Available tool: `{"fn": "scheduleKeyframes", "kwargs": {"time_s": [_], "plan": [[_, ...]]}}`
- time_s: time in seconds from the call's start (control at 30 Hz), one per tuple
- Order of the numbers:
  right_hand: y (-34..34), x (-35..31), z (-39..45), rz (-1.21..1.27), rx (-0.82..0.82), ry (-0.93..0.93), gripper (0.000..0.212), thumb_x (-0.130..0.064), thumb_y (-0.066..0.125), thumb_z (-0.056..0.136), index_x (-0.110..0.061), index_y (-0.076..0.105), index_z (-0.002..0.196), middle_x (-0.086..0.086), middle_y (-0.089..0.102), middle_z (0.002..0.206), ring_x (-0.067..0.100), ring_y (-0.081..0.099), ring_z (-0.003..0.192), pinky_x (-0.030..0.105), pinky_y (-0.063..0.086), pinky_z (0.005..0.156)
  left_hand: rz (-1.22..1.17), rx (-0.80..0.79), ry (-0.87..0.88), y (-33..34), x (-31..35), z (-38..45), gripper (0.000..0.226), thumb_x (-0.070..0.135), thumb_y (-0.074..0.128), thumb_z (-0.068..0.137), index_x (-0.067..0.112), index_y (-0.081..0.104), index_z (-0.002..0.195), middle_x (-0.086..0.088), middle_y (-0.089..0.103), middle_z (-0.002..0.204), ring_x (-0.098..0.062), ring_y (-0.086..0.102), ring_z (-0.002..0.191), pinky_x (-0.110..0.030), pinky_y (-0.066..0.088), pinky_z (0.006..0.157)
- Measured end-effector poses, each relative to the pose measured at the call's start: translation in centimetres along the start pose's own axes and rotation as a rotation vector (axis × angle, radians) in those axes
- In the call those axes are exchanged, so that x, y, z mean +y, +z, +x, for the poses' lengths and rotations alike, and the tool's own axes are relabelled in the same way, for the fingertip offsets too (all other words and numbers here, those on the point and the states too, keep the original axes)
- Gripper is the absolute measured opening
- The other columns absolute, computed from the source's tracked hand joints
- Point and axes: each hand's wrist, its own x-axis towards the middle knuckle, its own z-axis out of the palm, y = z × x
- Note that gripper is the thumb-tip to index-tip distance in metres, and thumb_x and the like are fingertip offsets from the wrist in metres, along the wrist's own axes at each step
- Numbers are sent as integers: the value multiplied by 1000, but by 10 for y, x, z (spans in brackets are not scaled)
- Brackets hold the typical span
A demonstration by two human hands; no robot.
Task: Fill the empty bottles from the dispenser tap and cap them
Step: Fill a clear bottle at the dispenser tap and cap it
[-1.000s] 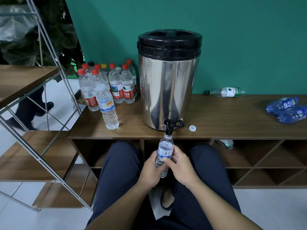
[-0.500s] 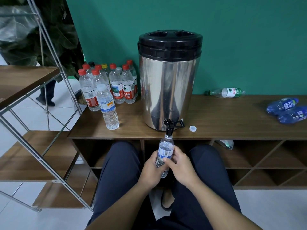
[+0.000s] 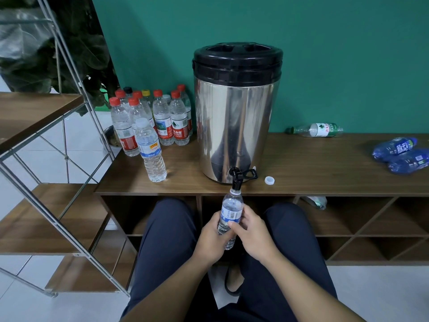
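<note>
wooden shelf (image 3: 325, 168), steel dispenser (image 3: 235, 117), teal wall (image 3: 325, 54)

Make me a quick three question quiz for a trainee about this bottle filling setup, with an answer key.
1. True or false: the small clear plastic bottle held under the black dispenser tap has its cap on.
2. Which hands grip that bottle? A) left only B) right only C) both
3. Fill in: the loose white bottle cap lies on the wooden bench top to the ____ of the tap.

Key: 1 false, its open mouth sits right at the spout. 2 C, left hand and right hand wrap it from either side. 3 right.
</note>
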Motion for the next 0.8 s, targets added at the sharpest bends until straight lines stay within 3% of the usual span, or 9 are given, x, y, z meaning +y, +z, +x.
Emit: {"fn": "scheduleKeyframes", "kwargs": {"time_s": [0.8], "plan": [[0, 1, 0, 0, 7, 6, 57, -2, 77, 101, -27, 62, 150, -12, 79, 132, 9, 74, 125, 43, 59, 113, 11, -1, -1, 0, 0, 0, 43, 21, 81, 100, 34, 67, 139, 9, 80, 123, -11, 77, 114, -44, 61, 105]]}}
